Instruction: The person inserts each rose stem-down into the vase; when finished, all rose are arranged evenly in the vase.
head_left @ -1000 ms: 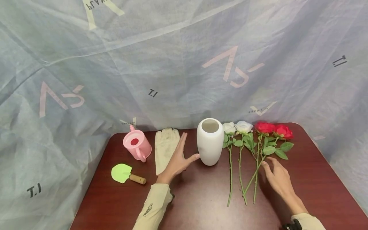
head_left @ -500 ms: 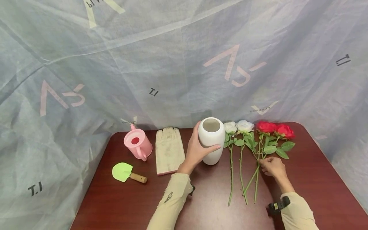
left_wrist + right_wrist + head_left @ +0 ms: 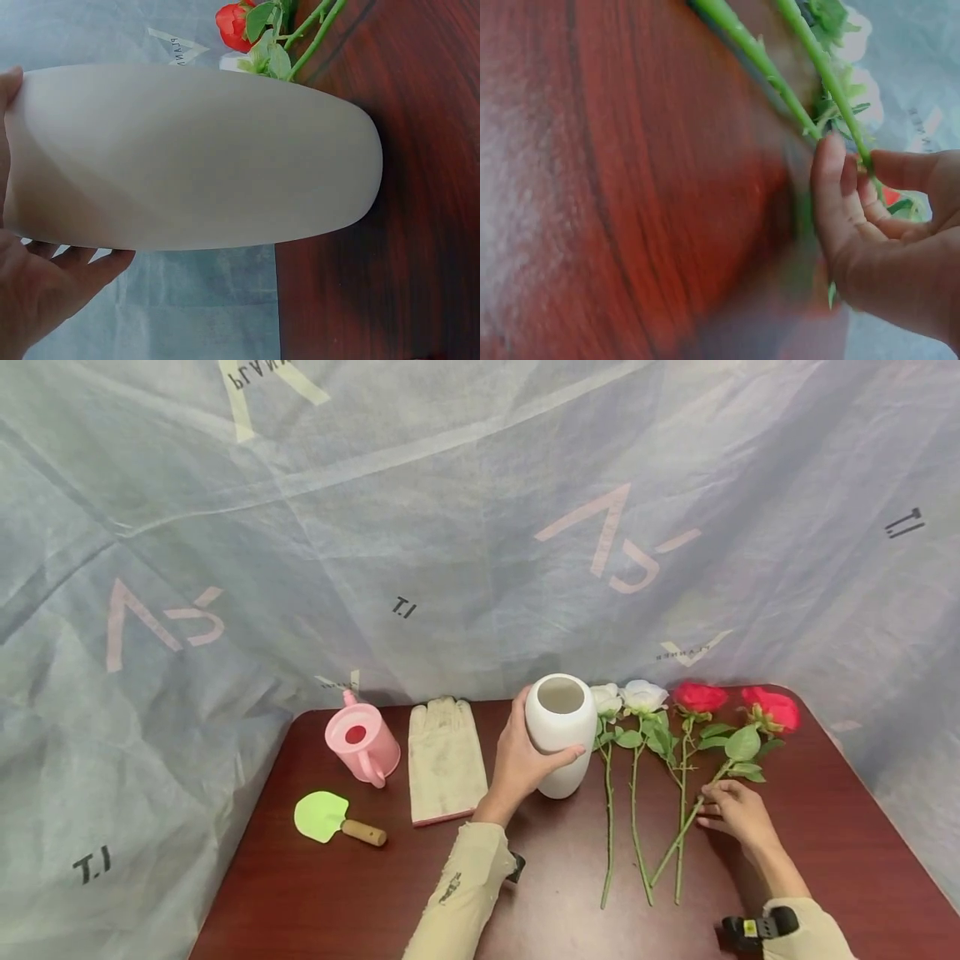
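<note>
A white vase stands upright in the middle of the table, and my left hand grips its left side, thumb across the front. In the left wrist view the vase fills most of the picture, with fingers curled round its upper part. My right hand pinches the stem of the rightmost red rose between thumb and fingers. That stem slants down to the left across the stem of the other red rose. In the right wrist view the pinched stem runs up from my right hand.
Two white roses lie between the vase and the red ones. Left of the vase are a cloth glove, a pink watering can and a small green trowel with a wooden handle. A grey sheet hangs behind the table.
My left hand has moved right from above the glove and taken hold of the vase. My right hand has pinched a red rose's stem, and its bloom has moved right, apart from the other.
</note>
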Demonstrator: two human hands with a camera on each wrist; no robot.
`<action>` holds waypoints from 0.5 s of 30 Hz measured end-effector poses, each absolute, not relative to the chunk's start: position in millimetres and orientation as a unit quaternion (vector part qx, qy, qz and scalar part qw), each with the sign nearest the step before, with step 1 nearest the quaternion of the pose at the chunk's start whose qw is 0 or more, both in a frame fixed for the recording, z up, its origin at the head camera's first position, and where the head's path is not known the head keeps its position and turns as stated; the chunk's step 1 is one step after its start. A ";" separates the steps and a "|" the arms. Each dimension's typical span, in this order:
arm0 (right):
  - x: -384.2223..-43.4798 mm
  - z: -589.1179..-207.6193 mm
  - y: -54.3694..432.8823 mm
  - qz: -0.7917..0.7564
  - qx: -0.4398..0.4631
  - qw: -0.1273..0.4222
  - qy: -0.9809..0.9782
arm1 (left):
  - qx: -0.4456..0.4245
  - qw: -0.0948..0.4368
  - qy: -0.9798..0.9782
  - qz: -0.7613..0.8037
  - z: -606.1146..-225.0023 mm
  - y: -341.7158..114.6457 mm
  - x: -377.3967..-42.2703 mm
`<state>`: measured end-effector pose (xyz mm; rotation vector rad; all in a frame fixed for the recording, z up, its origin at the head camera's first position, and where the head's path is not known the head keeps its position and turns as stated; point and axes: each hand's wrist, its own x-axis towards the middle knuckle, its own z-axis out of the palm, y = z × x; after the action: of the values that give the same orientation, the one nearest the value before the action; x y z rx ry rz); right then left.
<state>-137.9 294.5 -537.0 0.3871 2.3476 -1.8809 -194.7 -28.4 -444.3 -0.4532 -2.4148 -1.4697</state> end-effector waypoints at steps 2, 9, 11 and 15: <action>-133.8 -533.7 297.4 -0.653 0.109 0.048 0.748 | -0.161 0.142 -0.834 -0.509 -444.3 -27.5 -195.0; -124.1 -514.1 296.7 -0.786 0.021 0.005 0.618 | -0.162 0.132 -0.834 -0.510 -446.5 -27.7 -195.1; -124.6 -506.4 293.1 -0.812 0.000 -0.011 0.584 | -0.158 0.130 -0.836 -0.510 -447.1 -28.1 -195.2; -130.9 -489.6 284.9 -0.853 -0.032 -0.038 0.520 | -0.160 0.137 -0.830 -0.516 -446.9 -28.0 -196.3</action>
<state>-130.9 284.9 -489.6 -0.1019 1.6747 -2.7452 -196.3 -28.0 -446.9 -0.4617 -2.4018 -1.4937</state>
